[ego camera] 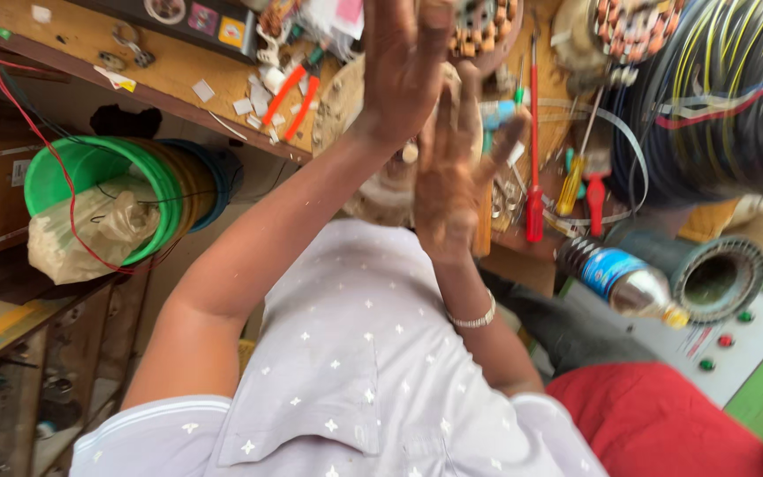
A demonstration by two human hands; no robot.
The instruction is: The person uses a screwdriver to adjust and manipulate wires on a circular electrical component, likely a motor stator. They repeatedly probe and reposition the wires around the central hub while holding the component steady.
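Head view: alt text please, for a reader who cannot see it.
Two bare hands, the left hand and the right hand, are raised with open fingers above a cluttered wooden workbench. Screwdrivers, orange pliers, a plastic bottle and a green bucket surround them.
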